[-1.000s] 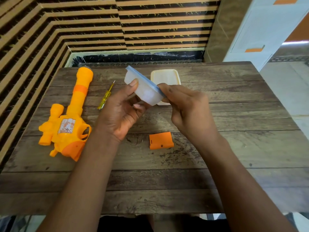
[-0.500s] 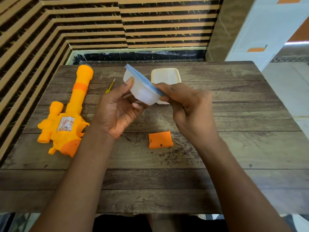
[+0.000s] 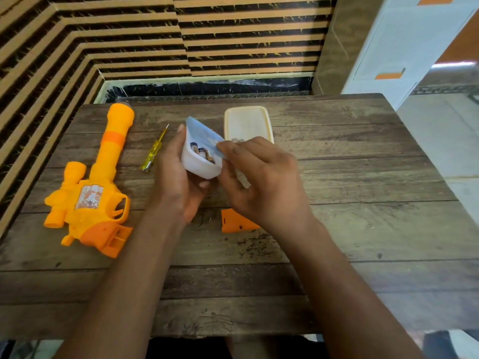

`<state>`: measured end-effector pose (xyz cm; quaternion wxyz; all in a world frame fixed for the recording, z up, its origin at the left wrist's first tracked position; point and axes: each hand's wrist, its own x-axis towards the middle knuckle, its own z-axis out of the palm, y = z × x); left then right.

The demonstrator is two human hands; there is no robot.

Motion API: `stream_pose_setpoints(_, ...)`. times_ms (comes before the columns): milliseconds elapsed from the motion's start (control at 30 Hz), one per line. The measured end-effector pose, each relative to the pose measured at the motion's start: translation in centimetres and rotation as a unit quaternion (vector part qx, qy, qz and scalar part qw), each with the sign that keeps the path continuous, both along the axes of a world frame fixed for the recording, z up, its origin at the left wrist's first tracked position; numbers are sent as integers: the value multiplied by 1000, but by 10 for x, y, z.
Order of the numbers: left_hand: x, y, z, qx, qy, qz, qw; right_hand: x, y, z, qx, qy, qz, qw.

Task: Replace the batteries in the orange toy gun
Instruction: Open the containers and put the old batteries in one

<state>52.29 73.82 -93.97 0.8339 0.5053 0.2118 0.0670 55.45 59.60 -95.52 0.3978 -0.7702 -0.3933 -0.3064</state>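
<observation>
Left hand cups tub from below, fingers curled round wall. Right hand pinches blue lid at near edge, lid half lifted. Batteries inside tub: small hard cylinders, smooth, probably quick to roll or slip; best pinched across middle, one at a time. Tub looks like thin, light, flexible white plastic. Gun on table, left, well apart: rigid moulded orange plastic, bulky, likely light; grip compartment looks open. Flat orange cover under right wrist. Screwdriver and cream box behind.
</observation>
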Motion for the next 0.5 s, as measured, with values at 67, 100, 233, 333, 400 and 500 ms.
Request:
stream_pose_setpoints(67,0,-3,2,15,4,-3,1000,0,2,0,3,-12,-37,999)
stream_pose_setpoints(100,0,-4,3,23,3,-9,1000,0,1,1,9,-12,-52,999)
stream_pose_setpoints(233,-1,-2,3,57,3,-32,998,5,-7,3,84,32,-77,993)
stream_pose_setpoints(333,-2,-1,1,73,8,-46,996,11,-16,5,160,84,-96,979)
stream_pose_setpoints(400,-5,-1,1,67,7,-54,996,12,-20,6,187,95,-122,970)
stream_pose_setpoints(500,-6,0,2,41,1,-53,998,16,-29,5,191,75,-162,965)
